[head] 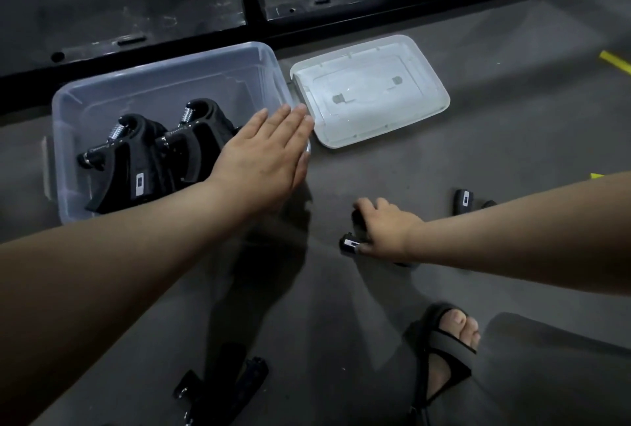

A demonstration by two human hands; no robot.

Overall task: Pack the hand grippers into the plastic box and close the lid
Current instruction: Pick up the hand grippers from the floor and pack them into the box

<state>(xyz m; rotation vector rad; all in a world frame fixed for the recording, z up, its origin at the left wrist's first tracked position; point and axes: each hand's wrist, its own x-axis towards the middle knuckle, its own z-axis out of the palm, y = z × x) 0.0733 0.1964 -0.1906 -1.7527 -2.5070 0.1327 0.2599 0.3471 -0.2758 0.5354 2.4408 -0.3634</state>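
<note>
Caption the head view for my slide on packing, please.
Left hand flat over the open box of hand grippers; right hand grabs another off the floor.

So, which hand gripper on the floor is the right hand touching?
The hand gripper under the right hand, nearest the plastic box. Another lies untouched further right; a third lies near the bottom edge.
</note>
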